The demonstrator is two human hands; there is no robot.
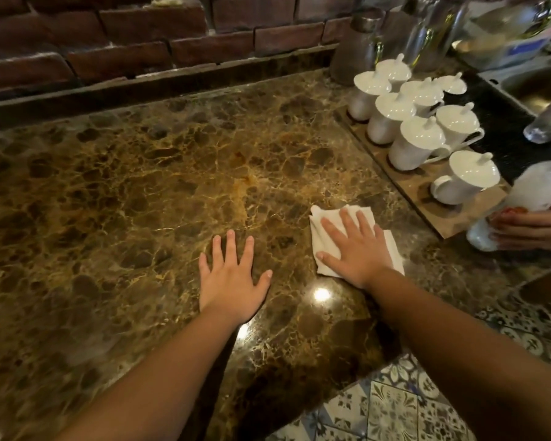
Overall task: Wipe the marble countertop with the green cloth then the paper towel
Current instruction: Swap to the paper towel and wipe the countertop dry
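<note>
The right hand lies flat with fingers spread, pressing a folded white paper towel onto the glossy brown veined marble countertop. The left hand rests open and empty, palm down, beside it. Lidded white ceramic cups, contents hidden, stand on a wooden tray to the right.

The right hand lies flat, fingers spread, on a folded white paper towel on the brown marble table. The left hand rests palm-down just beside it, bare on the stone. White lidded cups stand on a wooden board at right, where another person's hand holds a blurred white bottle.
</note>
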